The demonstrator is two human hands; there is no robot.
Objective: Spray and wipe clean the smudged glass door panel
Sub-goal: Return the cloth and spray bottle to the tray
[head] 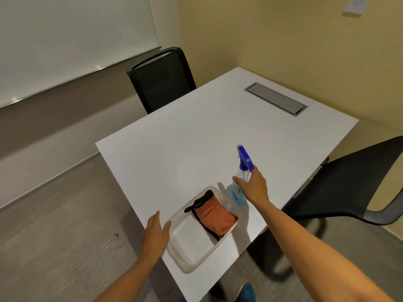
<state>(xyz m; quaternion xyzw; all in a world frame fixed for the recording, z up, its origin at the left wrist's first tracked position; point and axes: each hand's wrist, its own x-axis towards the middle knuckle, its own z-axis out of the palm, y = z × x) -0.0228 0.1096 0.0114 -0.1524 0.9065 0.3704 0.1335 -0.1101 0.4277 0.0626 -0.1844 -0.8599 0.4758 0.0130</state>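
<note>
On desk (196, 136) | spray bottle (241, 173) upright, just ahead of right hand (254, 186) | fingers (236, 179) apart, closing round neck | left hand (156, 229) open beside tray (185, 256)

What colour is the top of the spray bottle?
Blue, seen in the head view: the spray bottle has a blue trigger top.

One view only — from the person's head, looking forward and steeply down onto the near corner of a white table (196, 138). Both forearms reach in from the bottom edge, close to the lens — walls lie farther off.
</note>
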